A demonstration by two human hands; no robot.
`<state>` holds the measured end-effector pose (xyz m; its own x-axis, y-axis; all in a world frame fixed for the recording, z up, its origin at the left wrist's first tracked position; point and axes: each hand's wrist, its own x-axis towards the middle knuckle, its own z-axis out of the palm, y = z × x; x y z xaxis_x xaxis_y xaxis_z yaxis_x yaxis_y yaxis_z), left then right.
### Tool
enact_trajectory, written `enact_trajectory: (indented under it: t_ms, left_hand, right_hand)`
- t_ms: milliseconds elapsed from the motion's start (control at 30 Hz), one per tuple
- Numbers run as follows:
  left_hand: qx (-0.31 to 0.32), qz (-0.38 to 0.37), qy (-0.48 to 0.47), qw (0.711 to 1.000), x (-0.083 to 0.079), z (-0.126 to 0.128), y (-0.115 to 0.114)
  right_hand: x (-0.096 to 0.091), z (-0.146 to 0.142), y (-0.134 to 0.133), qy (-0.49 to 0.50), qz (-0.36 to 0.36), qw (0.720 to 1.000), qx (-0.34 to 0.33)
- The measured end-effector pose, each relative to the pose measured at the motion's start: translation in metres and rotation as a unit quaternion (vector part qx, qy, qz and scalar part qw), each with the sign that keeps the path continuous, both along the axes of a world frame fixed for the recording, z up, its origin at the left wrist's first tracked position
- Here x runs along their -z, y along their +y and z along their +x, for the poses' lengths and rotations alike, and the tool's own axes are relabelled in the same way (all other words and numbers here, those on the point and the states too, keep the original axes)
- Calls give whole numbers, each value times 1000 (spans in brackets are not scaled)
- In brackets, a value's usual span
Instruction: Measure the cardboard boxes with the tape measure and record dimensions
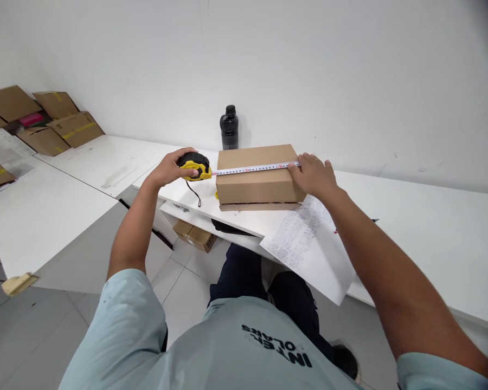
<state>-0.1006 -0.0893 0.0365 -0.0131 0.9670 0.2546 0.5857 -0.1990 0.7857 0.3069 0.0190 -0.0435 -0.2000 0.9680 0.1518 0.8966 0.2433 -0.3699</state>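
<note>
A closed brown cardboard box (257,187) sits on the white table (423,227) in front of me. My left hand (171,168) grips the yellow and black tape measure case (195,165) just left of the box. The white tape blade (252,169) stretches across the box's top. My right hand (314,174) presses the blade's end down at the box's right top edge, fingers closed on it.
A black bottle (229,128) stands behind the box by the wall. A written sheet of paper (309,246) hangs over the table's front edge. Flattened cardboard boxes (61,124) lie on the tables at far left. A small box (196,236) sits on the floor under the table.
</note>
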Motion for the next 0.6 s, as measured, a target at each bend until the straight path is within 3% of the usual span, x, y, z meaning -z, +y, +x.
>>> enact_trajectory:
  t_ms: [133,333,600]
  left_hand:
    - [-15,-7,-27,999,9,-12,-8]
    - [-5,-7,-39,999,20,-12,-2]
    - [-81,42,-2,996,24,-4,-3]
  right_hand:
    - [5,-1,3,-5,18,1000,-6]
    - [16,4,11,8,44,999,-15]
    - [8,-6,3,19,27,999,-7]
